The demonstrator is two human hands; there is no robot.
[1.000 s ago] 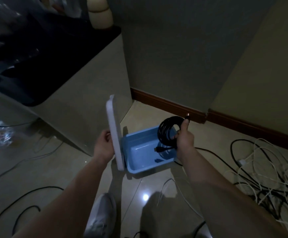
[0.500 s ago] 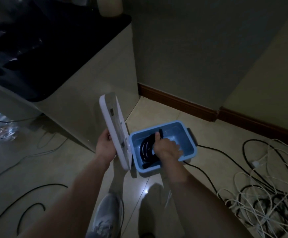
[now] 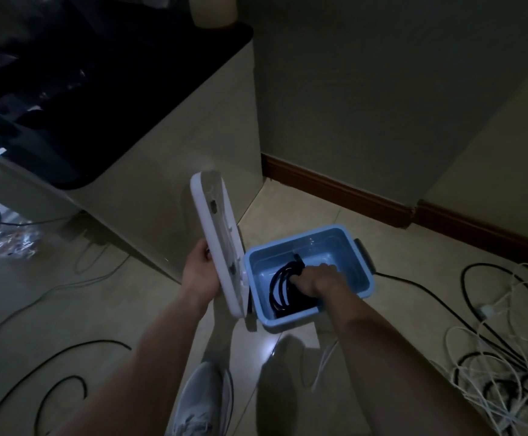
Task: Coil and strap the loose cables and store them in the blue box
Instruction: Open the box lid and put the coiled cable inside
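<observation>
Head view, looking down at the floor: the blue box point(image 3: 330, 230) sits open on the pale tiles, and inside it lies the coiled black cable point(image 3: 279, 289), resting against the box's near left side. The right hand point(image 3: 317, 278) is down in the box, fingers curled over the right part of that coil and gripping it. Left of the box, the left hand point(image 3: 199, 273) is clamped on the white lid point(image 3: 217, 228), holding it upright on edge, its lower corner just beside the box's left rim.

Now the surroundings: a pale cabinet point(image 3: 174, 171) with a dark top rises at the far left. At the near right lies a tangle of loose white and black cables point(image 3: 501, 385), well apart from the box. One white cable point(image 3: 325, 361) trails just beside the box's near corner. A black cable point(image 3: 51, 357) curls across the near left floor. A grey shoe point(image 3: 202, 401) shows at the bottom, between the forearms.
</observation>
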